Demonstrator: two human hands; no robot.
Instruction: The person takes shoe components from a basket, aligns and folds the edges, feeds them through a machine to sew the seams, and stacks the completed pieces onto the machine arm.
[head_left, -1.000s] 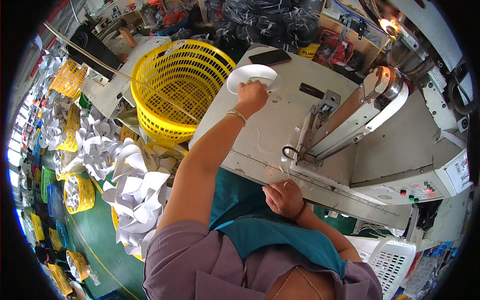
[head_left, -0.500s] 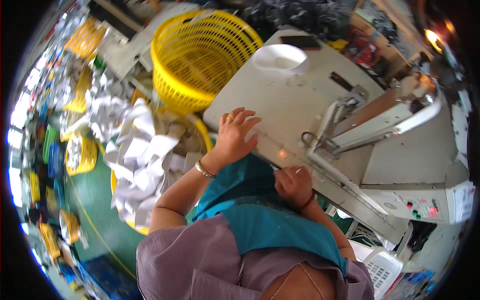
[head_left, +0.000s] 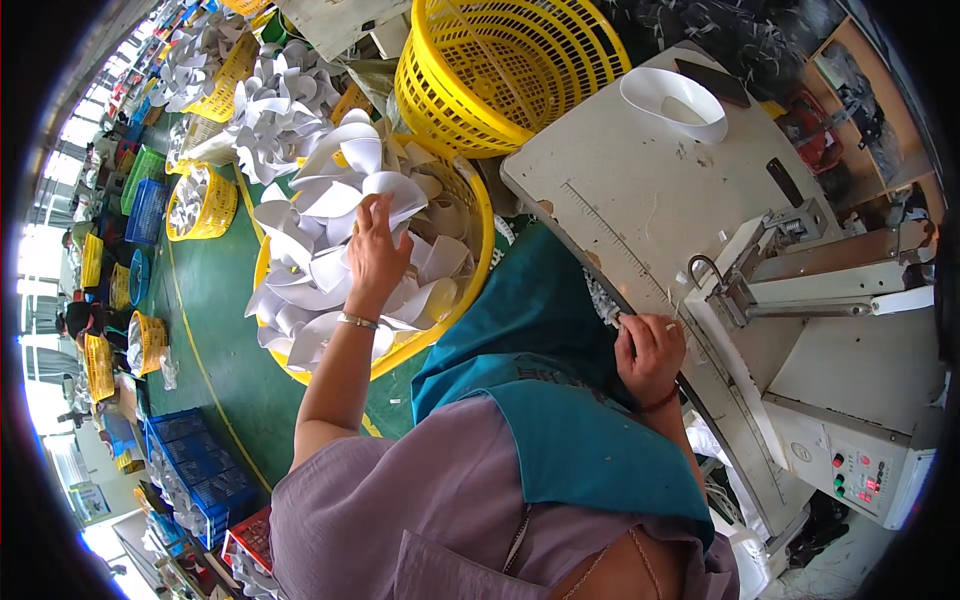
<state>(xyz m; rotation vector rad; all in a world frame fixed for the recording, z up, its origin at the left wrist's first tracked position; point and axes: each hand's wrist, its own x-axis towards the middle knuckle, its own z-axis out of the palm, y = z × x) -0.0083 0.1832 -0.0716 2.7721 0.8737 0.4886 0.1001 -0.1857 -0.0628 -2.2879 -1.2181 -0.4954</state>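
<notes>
My left hand (head_left: 378,255) is over a yellow basket (head_left: 487,235) heaped with curved white sheet pieces (head_left: 335,200). Its fingertips overlap a piece at the top of the heap, with the thumb held apart; no grip on it shows. At the front edge of the pale worktable (head_left: 600,165), my right hand (head_left: 650,350) rests with its fingers curled in. Anything inside those fingers is hidden. A white ring-shaped piece (head_left: 712,125) lies at the table's far end.
A large yellow basket (head_left: 520,110) stands behind the table's left corner. On the right, a machine arm (head_left: 830,270) reaches over the table, with a control box (head_left: 850,460) below it. Blue crates (head_left: 200,465) and more yellow baskets (head_left: 203,205) stand on the green floor.
My left hand has moved left from the table's edge to the white pieces in the basket. The view has swung left. My right hand stays curled at the table edge.
</notes>
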